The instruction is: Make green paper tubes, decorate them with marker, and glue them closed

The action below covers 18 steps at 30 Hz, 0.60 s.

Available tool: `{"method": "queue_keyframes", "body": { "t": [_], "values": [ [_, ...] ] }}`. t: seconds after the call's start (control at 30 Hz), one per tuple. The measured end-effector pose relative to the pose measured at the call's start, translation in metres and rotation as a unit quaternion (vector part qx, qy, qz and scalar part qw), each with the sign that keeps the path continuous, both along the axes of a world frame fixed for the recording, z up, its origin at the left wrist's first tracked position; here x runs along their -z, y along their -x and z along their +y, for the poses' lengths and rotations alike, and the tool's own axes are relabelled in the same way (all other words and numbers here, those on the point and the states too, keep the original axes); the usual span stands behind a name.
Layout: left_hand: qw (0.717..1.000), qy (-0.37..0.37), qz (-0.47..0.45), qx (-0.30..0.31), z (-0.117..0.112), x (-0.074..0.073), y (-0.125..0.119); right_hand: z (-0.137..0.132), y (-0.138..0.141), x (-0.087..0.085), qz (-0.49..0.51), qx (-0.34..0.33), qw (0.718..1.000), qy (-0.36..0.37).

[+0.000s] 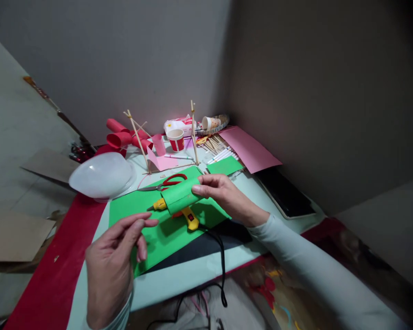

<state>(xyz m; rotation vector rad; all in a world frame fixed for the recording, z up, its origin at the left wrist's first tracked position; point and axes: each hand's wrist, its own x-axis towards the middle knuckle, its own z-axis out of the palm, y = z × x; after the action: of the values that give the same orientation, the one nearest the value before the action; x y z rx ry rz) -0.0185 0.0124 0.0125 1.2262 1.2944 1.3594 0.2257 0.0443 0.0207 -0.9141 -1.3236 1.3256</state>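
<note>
Between the thumb and fingers of my right hand point(215, 192) is a rolled green paper tube point(181, 196), held by its right end above the table. Behind and below the tube lies a yellow glue gun point(192, 220), partly hidden by it; its nozzle point(158, 205) shows at the tube's left end. My left hand point(115, 261) is raised at the lower left, index finger stretched out, holding nothing, a little short of the tube. Under both hands spreads a green paper sheet point(124, 206). Red-handled scissors point(172, 180) rest on its far edge.
At the back stand a red-and-white paper cup point(175, 140), red paper rolls point(119, 139) and a bamboo-stick frame point(140, 141). A translucent bowl point(101, 174) sits at left. Pink paper point(251, 149) and a black tablet-like slab point(284, 192) lie right. A black cord point(223, 261) hangs over the front edge.
</note>
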Motion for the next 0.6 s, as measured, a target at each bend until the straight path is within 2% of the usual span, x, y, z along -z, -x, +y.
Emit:
{"method": "queue_keyframes", "body": {
  "t": [0.13,0.23,0.37,0.47,0.53,0.6],
  "values": [
    [0.996,0.024,-0.077,0.023,-0.007,0.001,-0.013,-0.002,0.009,-0.009,-0.045,-0.033,0.998,-0.020],
    [0.989,0.047,-0.141,0.011,-0.007,-0.003,-0.023,-0.004,0.017,-0.018,-0.079,-0.043,0.994,-0.054],
    [0.974,0.067,-0.217,0.003,-0.006,-0.003,-0.026,-0.002,0.027,-0.034,-0.074,-0.012,0.990,-0.123],
    [0.959,0.087,-0.268,0.002,-0.005,-0.001,-0.021,0.004,0.030,-0.045,-0.031,0.048,0.984,-0.170],
    [0.952,0.102,-0.287,0.008,-0.005,0.000,-0.018,0.008,0.031,-0.046,-0.007,0.093,0.979,-0.180],
    [0.944,0.115,-0.307,0.017,-0.004,0.001,-0.015,0.011,0.033,-0.041,-0.003,0.101,0.979,-0.175]
  ]
}}
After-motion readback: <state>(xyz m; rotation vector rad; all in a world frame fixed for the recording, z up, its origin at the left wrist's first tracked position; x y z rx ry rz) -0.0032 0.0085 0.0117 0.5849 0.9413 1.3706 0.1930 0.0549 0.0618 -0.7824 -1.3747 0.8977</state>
